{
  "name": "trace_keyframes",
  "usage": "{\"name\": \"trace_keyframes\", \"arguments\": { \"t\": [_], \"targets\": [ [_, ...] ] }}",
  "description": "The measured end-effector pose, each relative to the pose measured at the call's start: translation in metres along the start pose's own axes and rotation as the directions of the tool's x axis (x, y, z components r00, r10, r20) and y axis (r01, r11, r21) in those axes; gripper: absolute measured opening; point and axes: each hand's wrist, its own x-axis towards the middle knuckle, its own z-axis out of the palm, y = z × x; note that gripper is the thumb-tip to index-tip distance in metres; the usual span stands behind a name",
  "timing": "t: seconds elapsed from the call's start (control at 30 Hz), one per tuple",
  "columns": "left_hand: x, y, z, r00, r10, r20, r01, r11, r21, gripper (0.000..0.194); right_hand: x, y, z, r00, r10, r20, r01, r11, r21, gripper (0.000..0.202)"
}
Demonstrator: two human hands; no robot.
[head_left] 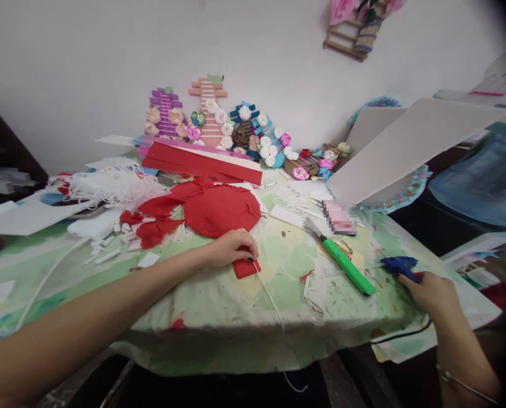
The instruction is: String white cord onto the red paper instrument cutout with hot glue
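Note:
My left hand is closed at the table's middle, its fingertips pinching the end of a thin white cord against a small red piece. From there the cord runs down over the table's front edge. Just behind that hand lies a round red covered disc. On the right, my right hand is wrapped round the handle of a blue glue gun, whose nozzle points left. Between the hands lie a green cutter and scissors.
Red strips and a heap of white cord lie at the back left. Decorated crafts lean on the wall. Large white boards stand at the right, near a pink phone. A black cable hangs near the right corner.

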Motion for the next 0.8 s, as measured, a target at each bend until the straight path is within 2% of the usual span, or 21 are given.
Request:
{"name": "trace_keyframes", "arguments": {
  "t": [0.07, 0.1, 0.13, 0.2, 0.3, 0.5, 0.67, 0.8],
  "targets": [
    [0.001, -0.001, 0.0, 1.0, -0.016, 0.0, 0.016, 1.0, 0.007, 0.012, 0.0, -0.002, -0.006, 0.994, 0.051, 0.093, -0.051, 0.999, -0.008, 0.036],
    [0.002, -0.001, 0.0, 1.0, -0.019, -0.007, 0.019, 1.0, 0.01, 0.012, -0.001, -0.005, -0.01, 0.991, 0.082, 0.104, -0.081, 0.997, -0.014, 0.033],
    [0.002, -0.002, 0.001, 1.0, -0.016, -0.016, 0.017, 1.0, 0.014, 0.012, -0.003, -0.007, -0.014, 0.991, 0.109, 0.072, -0.107, 0.994, -0.024, 0.033],
    [0.001, -0.002, 0.003, 0.999, -0.001, -0.034, 0.002, 1.0, 0.025, 0.012, -0.007, -0.012, -0.021, 0.99, 0.128, -0.067, -0.13, 0.991, -0.032, 0.045],
    [0.001, -0.004, 0.005, 0.999, 0.016, -0.047, -0.014, 0.999, 0.032, 0.011, -0.012, -0.018, -0.029, 0.953, 0.122, -0.278, -0.131, 0.991, -0.011, 0.058],
    [0.001, -0.008, 0.007, 0.997, 0.049, -0.062, -0.047, 0.999, 0.022, 0.01, -0.012, -0.025, -0.04, 0.909, 0.182, -0.375, -0.166, 0.983, 0.076, 0.06],
    [0.002, -0.01, 0.008, 0.996, 0.055, -0.067, -0.053, 0.998, 0.031, 0.011, -0.005, -0.019, -0.047, 0.823, 0.291, -0.488, -0.218, 0.955, 0.201, 0.06],
    [0.002, -0.01, 0.008, 0.996, 0.06, -0.07, -0.058, 0.998, 0.04, 0.01, 0.006, -0.002, -0.048, 0.718, 0.453, -0.529, -0.296, 0.886, 0.357, 0.062]
  ]
}}
